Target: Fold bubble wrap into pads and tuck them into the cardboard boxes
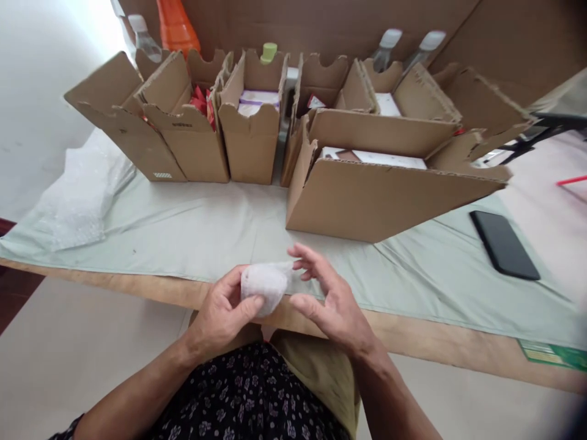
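Note:
Near the table's front edge, my left hand is closed around a small bundle wrapped in white, translucent material, which looks like foam or bubble wrap. What lies inside the wrap is hidden. To the right of the bundle, my right hand has its fingers apart and curved toward it. Its fingertips are close to the bundle's right end; whether they touch it I cannot tell.
Cardboard boxes holding packets stand along the back, and a wider cardboard box sits closer at right. Clear bubble wrap lies at left. A black phone rests at right. Bottles stand behind the boxes.

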### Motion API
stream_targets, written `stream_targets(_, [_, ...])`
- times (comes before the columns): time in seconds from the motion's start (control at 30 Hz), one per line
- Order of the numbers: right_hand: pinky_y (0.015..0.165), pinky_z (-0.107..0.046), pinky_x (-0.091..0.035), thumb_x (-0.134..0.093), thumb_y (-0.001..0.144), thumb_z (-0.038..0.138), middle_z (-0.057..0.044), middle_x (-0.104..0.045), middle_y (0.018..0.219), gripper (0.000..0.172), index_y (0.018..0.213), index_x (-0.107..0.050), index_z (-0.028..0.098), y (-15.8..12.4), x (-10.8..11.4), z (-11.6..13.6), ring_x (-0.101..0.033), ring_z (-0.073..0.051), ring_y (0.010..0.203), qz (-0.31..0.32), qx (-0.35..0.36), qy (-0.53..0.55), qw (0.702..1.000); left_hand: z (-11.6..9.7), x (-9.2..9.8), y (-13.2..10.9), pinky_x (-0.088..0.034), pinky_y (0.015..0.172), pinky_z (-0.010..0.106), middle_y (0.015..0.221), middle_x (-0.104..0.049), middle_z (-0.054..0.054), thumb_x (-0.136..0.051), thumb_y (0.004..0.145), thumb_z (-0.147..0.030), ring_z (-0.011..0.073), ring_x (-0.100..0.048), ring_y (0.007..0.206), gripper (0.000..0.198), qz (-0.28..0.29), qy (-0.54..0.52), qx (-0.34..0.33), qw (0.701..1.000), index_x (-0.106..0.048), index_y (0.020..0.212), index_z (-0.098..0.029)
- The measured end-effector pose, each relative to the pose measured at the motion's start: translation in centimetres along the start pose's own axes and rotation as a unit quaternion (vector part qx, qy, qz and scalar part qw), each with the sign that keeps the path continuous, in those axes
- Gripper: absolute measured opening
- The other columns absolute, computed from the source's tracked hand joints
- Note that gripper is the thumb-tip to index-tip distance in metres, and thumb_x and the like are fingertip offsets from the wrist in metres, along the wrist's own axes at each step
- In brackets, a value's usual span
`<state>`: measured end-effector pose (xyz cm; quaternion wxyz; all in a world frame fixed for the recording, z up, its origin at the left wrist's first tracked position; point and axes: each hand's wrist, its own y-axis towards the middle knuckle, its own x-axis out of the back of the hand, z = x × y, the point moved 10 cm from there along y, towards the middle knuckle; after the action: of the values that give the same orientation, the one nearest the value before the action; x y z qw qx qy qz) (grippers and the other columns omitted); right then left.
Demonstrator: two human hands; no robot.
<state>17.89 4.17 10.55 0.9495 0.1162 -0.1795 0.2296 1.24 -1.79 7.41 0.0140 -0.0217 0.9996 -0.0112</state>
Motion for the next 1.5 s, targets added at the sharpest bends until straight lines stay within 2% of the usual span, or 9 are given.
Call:
stream_targets(0.1, [0.093, -0.042, -0.059, -0.080, 0.085, 0.054, -0.008, -0.076, 0.124, 0.064, 0.140, -0.063, 0.027, -0.2, -0.2, 1.0, -0.072, -0.027, 0.108, 0.043, -0.003, -0.041, 0.998, -2.0, -1.4, 0.1, -0.058, 0.078, 0.027, 0.100, -0.073, 0.003, -0.070, 0.092, -0.020, 0.0170, -0.069, 0.087, 0.019, 0.006, 0.110, -0.066, 0.992, -0.071, 0.110, -0.024])
stream_targets(0.3, [0.072, -0.034, -0.058, -0.071, 0.094, 0.030, 0.001, -0.079, 0.087, 0.005, 0.096, -0.072, 0.026, -1.0, 1.4, 4.5, -0.073, -0.019, 0.074, 0.012, 0.081, -0.157, 0.984, -3.6, -3.9, 0.6, -0.059, 0.076, 0.028, 0.098, -0.071, 0.003, -0.069, 0.091, -0.016, 0.0178, -0.070, 0.088, 0.020, 0.093, 0.224, -0.120, 0.963, -0.068, 0.109, -0.025])
stream_targets(0.43, [0.058, -0.030, -0.055, -0.076, 0.092, 0.041, 0.000, -0.078, 0.084, 0.014, 0.101, -0.076, 0.030, -0.7, 9.0, 6.7, -0.070, -0.018, 0.067, -0.103, 0.086, -0.149, 0.980, -9.3, -2.7, 3.1, -0.059, 0.102, 0.042, 0.134, -0.066, 0.013, -0.075, 0.090, -0.031, 0.0270, -0.067, 0.120, 0.063, 0.063, 0.290, -0.262, 0.918, -0.050, 0.148, -0.027])
stream_targets(0.57, [0.059, -0.029, -0.053, -0.090, 0.078, 0.037, 0.000, -0.075, 0.086, 0.026, 0.098, -0.078, 0.026, 1.5, 19.1, 9.8, -0.068, -0.017, 0.071, -0.315, 0.129, -0.069, 0.938, -15.0, -2.2, 7.6, -0.048, 0.118, 0.053, 0.158, -0.047, 0.019, -0.073, 0.091, -0.027, 0.0342, -0.050, 0.145, 0.060, -0.051, 0.366, -0.396, 0.841, -0.052, 0.147, -0.022])
stream_targets(0.67, [0.068, -0.029, -0.054, -0.092, 0.072, 0.026, 0.001, -0.073, 0.085, 0.027, 0.092, -0.074, 0.022, 6.2, 21.4, 12.5, -0.067, -0.015, 0.075, -0.309, 0.211, -0.054, 0.926, -15.7, -3.6, 10.6, -0.048, 0.117, 0.054, 0.164, -0.039, 0.019, -0.068, 0.092, -0.019, 0.0359, -0.047, 0.149, 0.041, -0.066, 0.358, -0.427, 0.828, -0.062, 0.132, -0.021])
stream_targets(1.0, [0.074, -0.025, -0.049, -0.060, 0.084, 0.010, 0.002, -0.079, 0.093, 0.024, 0.097, -0.077, 0.022, 18.4, 11.8, 11.3, -0.069, -0.014, 0.081, 0.061, 0.229, -0.325, 0.916, -13.1, -4.2, 11.3, -0.057, 0.110, 0.045, 0.157, -0.053, 0.014, -0.061, 0.099, -0.011, 0.0267, -0.065, 0.133, 0.017, -0.101, 0.245, -0.394, 0.880, -0.070, 0.110, -0.022])
stream_targets(1.23, [0.077, -0.028, -0.046, -0.055, 0.082, 0.002, -0.002, -0.079, 0.110, 0.038, 0.104, -0.079, 0.022, 19.3, 7.0, 8.2, -0.070, -0.018, 0.095, 0.200, 0.249, -0.433, 0.843, -12.4, -4.2, 12.0, -0.051, 0.117, 0.041, 0.152, -0.060, 0.011, -0.058, 0.100, -0.011, 0.0240, -0.059, 0.141, 0.027, -0.083, 0.205, -0.370, 0.902, -0.068, 0.123, -0.024])
stream_targets(1.4, [0.070, -0.028, -0.041, -0.056, 0.083, 0.001, -0.004, -0.076, 0.108, 0.036, 0.104, -0.078, 0.021, 19.2, 6.7, 7.6, -0.068, -0.018, 0.089, 0.223, 0.223, -0.493, 0.811, -8.8, -4.5, 13.0, -0.048, 0.121, 0.046, 0.160, -0.053, 0.010, -0.060, 0.098, -0.013, 0.0251, -0.055, 0.145, 0.075, -0.042, 0.100, -0.315, 0.943, -0.030, 0.163, -0.035])
stream_targets(1.5, [0.066, -0.029, -0.037, -0.058, 0.088, 0.005, -0.005, -0.076, 0.098, 0.029, 0.100, -0.080, 0.021, 19.0, 5.7, 7.6, -0.066, -0.019, 0.087, 0.254, 0.222, -0.540, 0.771, -7.2, -4.8, 13.6, -0.046, 0.122, 0.051, 0.161, -0.051, 0.011, -0.060, 0.097, -0.015, 0.0275, -0.054, 0.145, 0.074, -0.042, 0.092, -0.280, 0.955, -0.031, 0.163, -0.033])
